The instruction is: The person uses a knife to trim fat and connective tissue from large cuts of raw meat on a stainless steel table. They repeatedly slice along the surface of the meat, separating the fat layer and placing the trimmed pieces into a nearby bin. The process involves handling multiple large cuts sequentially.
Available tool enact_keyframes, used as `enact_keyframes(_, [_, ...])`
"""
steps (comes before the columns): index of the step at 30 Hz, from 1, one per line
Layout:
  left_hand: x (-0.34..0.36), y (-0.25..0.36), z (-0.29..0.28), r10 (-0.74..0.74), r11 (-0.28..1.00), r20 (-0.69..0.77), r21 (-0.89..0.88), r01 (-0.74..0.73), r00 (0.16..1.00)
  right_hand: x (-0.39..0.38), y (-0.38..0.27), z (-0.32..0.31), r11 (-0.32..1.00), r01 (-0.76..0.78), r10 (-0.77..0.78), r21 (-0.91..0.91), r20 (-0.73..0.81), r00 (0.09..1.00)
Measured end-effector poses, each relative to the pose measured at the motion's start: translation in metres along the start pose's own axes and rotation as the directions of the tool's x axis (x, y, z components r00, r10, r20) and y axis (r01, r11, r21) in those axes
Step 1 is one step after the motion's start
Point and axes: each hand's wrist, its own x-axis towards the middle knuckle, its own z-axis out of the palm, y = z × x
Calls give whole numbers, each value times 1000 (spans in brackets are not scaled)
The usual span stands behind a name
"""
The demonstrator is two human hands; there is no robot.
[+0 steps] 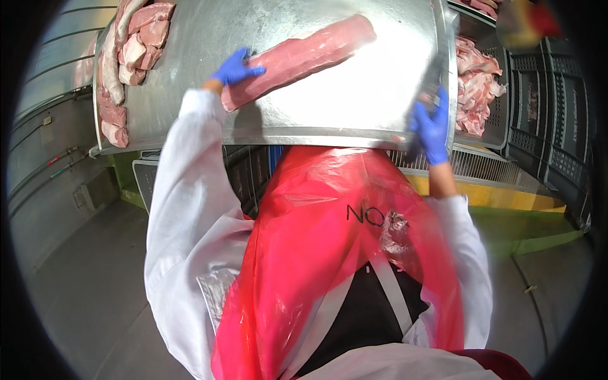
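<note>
A long, trimmed pork loin (304,56) lies slantwise on the metal table (266,19). My left hand (237,68), in a blue glove, rests against the loin's near left end, fingers stretched and apart. Over the table's right edge is my right hand (432,126), also gloved in blue. Its thumb and fingers are spread, somewhat blurred. A small pinkish bit (428,99) shows close to those fingers; whether they touch it I cannot tell. Dark smears beside that hand are too blurred to make out.
Cut meat pieces (144,41) and long strips (111,69) lie along the table's left side. Right of the table, a dark crate (500,120) holds pale meat trimmings (476,85). More black crates (548,107) stand farther right. A raised metal lip (304,136) borders the table's near side.
</note>
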Motion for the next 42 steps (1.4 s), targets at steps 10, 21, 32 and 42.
enact_keyframes(10, [1,66,12,-85,996,463,37,76,882,137,35,168,739,-138,79,-660,-119,990])
enact_keyframes(21, [136,117,79,345,914,109,-264,-308,932,115,24,188,671,-274,50,-689,-326,944])
enact_keyframes(32, [111,114,67,220,763,53,-632,-138,974,120,2,204,718,-116,-22,-686,-189,982])
enact_keyframes(42, [98,121,55,268,730,-37,-645,-228,963,56,-58,169,709,-419,587,-567,147,796])
